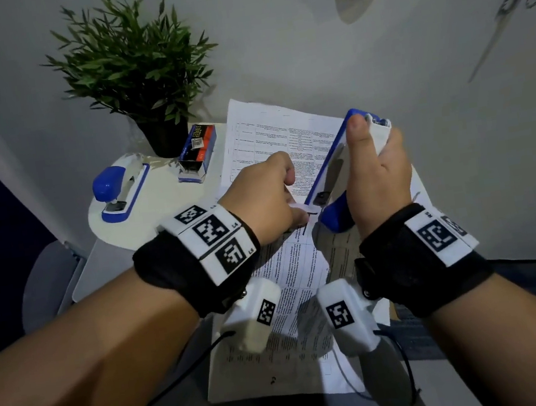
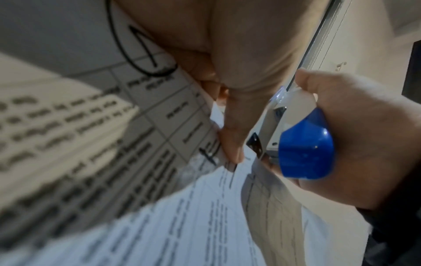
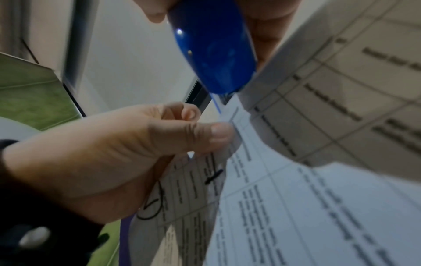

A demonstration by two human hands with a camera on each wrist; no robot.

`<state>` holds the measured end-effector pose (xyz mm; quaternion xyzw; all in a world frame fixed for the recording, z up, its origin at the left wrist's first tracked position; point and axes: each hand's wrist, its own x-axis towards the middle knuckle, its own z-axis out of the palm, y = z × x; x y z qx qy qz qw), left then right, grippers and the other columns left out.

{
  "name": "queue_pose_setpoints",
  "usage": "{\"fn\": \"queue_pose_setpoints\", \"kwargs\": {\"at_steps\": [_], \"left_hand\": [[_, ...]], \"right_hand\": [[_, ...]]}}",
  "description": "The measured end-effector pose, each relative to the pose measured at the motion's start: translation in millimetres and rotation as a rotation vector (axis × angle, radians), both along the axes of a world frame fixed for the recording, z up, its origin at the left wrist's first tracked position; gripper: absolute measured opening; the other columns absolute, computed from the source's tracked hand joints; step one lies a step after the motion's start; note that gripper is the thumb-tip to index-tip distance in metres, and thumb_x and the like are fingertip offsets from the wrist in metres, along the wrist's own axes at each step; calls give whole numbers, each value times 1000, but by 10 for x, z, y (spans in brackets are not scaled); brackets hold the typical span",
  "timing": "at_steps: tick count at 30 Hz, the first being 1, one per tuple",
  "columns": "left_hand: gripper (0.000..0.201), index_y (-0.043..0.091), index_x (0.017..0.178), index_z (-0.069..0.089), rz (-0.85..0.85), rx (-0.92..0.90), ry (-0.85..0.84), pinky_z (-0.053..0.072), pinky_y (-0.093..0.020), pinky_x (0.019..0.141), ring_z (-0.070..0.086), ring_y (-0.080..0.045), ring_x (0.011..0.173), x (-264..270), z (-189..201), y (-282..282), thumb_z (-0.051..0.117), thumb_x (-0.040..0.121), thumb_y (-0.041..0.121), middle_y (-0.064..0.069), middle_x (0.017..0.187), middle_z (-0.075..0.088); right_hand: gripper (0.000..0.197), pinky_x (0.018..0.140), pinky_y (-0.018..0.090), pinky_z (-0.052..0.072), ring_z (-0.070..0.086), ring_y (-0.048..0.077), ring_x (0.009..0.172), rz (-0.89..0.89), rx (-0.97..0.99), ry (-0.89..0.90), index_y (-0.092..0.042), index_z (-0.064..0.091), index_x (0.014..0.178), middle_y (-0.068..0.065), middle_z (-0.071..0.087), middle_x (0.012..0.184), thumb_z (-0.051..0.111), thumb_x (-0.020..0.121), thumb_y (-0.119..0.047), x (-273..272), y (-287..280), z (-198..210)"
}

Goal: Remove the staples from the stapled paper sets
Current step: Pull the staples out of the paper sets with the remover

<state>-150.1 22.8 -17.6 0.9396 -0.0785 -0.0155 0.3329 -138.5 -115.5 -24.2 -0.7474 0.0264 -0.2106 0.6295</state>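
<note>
Over the table [image 1: 111, 228], left hand [image 1: 264, 195] pinches the stapled paper set's [image 1: 288, 267] corner; right hand [image 1: 377, 172] grips the blue stapler [image 1: 336, 218].

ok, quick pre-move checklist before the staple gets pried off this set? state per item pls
1. Right hand grips the blue and white stapler with its blue end down at the paper corner: ok.
2. Left hand pinches the corner of the printed white paper set, thumb on top: ok.
3. Dark staple visible, not covered by fingers: ok.
4. Stapler's tip engaged under the staple: not ok; it sits at the sheet edge, apart from the staple.
5. Staple legs bent or already lifted: cannot tell, too blurred.
6. Second blue stapler and staple box lie away from the hands: ok.
</note>
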Motion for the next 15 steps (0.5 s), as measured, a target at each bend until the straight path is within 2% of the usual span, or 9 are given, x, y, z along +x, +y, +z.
{"fn": "queue_pose_setpoints", "kwargs": {"at_steps": [2, 4, 7, 8, 11, 13, 15], "left_hand": [[51, 27, 71, 31, 8, -23, -19, 40, -20, 58, 54, -8, 67, -11, 28, -6, 81, 67, 23, 3, 81, 63], [49, 26, 71, 31, 5, -48, -28, 39, -20, 55, 53, -6, 64, -31, 53, -32, 80, 67, 21, 3, 80, 64], [42, 27, 74, 37, -20, -47, -13, 43, -22, 60, 54, -8, 67, -79, 89, -27, 79, 67, 24, 5, 80, 64], [38, 28, 78, 43, -31, 4, -8, 43, -23, 64, 54, -9, 71, -94, 102, 4, 79, 68, 29, 8, 80, 61], [22, 29, 85, 61, -78, 261, -7, 41, -25, 67, 51, -9, 79, -122, 143, 131, 72, 74, 44, 14, 76, 53], [22, 25, 82, 69, -101, 274, 9, 41, -25, 66, 53, -11, 80, -127, 137, 176, 69, 77, 46, 12, 74, 56], [21, 24, 85, 70, -102, 234, 6, 41, -24, 69, 53, -11, 82, -134, 119, 158, 69, 78, 44, 11, 75, 57]], "right_hand": [[21, 62, 1, 36, 50, -18, 64, 22, -73, 0, -22, 48, 95, -18, 52, 78, 49, 94, -44, 1, 42, -27], [25, 61, 3, 35, 49, -11, 66, 27, -134, 2, -19, 48, 94, -17, 51, 76, 50, 94, -43, 1, 78, -68], [25, 63, 11, 35, 50, -2, 74, 16, -158, 2, -19, 50, 95, -18, 52, 79, 49, 95, -44, 6, 77, -100], [26, 66, 15, 34, 51, 2, 77, 13, -156, 2, -19, 51, 97, -19, 53, 81, 48, 95, -44, 10, 63, -99], [36, 75, 20, 35, 54, 8, 84, 14, -124, 22, -16, 56, 106, -15, 58, 89, 49, 93, -49, 38, 17, -95], [49, 79, 22, 39, 56, 10, 90, 16, -119, 35, -14, 58, 110, -10, 62, 97, 47, 88, -56, 45, 11, -92], [45, 78, 19, 42, 58, 8, 88, 32, -108, 31, -15, 59, 107, -13, 63, 94, 46, 90, -55, 49, 28, -81]]}}
